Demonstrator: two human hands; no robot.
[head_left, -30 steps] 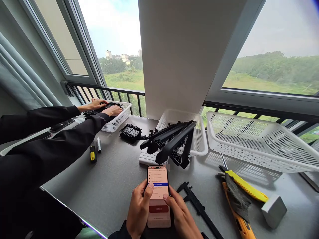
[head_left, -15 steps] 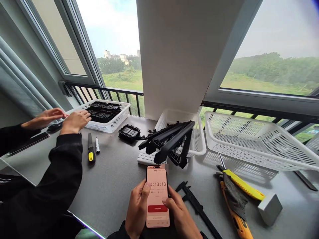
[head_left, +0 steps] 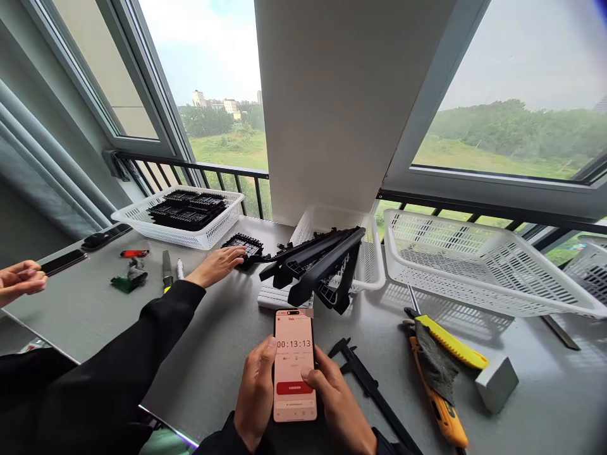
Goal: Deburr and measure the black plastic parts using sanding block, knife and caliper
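Observation:
Both of my hands hold a smartphone (head_left: 294,354) upright near the table's front edge. My left hand (head_left: 256,388) grips its left side, the thumb along the edge. My right hand (head_left: 339,401) wraps the right side, with its thumb over the lower screen. The screen is pinkish and shows timer digits above a red button. Black calipers (head_left: 372,392) lie just right of my right hand. Beyond the phone, long black plastic parts (head_left: 327,262) lean out of a white basket (head_left: 376,268), over a white block (head_left: 270,297).
A co-worker's hand (head_left: 215,266) reaches from the left to a black grid-like part (head_left: 243,243); their other hand (head_left: 21,281) is at the left edge. Black parts fill the left basket (head_left: 208,237). Right lie a yellow-handled tool (head_left: 453,341), orange cutter (head_left: 443,414), grey block (head_left: 497,382) and basket (head_left: 455,291).
The co-worker's near hand has moved right, from the left basket to the black grid-like part; their other hand has drawn back left. My hands still hold the phone. The view has shifted slightly.

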